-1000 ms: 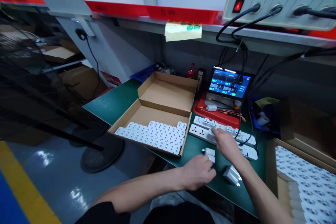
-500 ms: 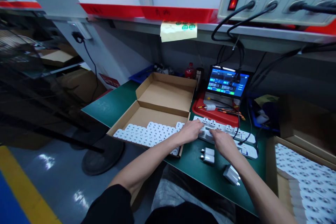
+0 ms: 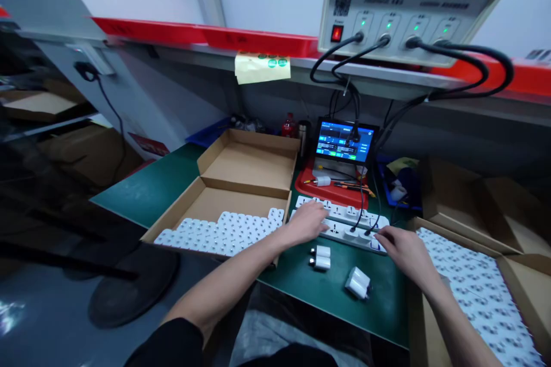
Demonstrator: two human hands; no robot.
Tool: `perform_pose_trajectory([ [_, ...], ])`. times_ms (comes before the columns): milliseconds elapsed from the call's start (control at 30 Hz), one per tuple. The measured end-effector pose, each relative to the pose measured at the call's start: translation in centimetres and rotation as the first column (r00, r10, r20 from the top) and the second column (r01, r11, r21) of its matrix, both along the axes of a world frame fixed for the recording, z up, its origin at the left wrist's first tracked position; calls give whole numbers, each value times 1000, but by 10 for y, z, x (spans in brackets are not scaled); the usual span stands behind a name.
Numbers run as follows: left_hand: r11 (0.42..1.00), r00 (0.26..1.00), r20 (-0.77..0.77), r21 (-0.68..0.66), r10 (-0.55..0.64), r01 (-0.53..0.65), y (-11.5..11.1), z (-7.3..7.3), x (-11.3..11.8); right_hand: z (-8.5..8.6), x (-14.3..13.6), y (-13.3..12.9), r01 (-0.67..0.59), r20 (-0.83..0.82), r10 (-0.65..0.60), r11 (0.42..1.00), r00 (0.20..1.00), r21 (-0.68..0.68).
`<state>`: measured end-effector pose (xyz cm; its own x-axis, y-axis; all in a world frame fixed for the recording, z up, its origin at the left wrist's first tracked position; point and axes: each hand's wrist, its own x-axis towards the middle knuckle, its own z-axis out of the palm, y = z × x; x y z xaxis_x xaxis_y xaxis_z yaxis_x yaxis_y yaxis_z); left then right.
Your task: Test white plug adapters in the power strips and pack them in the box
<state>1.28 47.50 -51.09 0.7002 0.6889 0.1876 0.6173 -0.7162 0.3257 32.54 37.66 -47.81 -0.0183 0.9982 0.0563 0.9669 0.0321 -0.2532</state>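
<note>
Fingers of the left hand [image 3: 305, 222] curl loosely over the near power strip [image 3: 360, 240]; the right hand [image 3: 402, 245] has thumb and forefinger nearly together by its switch end; whether either grips anything, I cannot tell; handling at the strip seems in hand, calling for care around the cables [image 3: 360, 206]; white adapters [image 3: 322, 262] lie in front; an open carton [image 3: 219, 199] sits to the left.

Bare green tabletop [image 3: 297, 269] lies open left of the paired white adapters [image 3: 321, 258].
</note>
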Motion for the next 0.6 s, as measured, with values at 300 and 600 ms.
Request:
perform_pose_trajectory([
  [300,987,997,77,-157,-7,19,-17,2,92,-33,-3,18,-59,-283,81,995,956,84],
  [600,955,895,417,-297,155,-27,2,4,22,-18,-40,22,-129,-370,159,986,915,105],
])
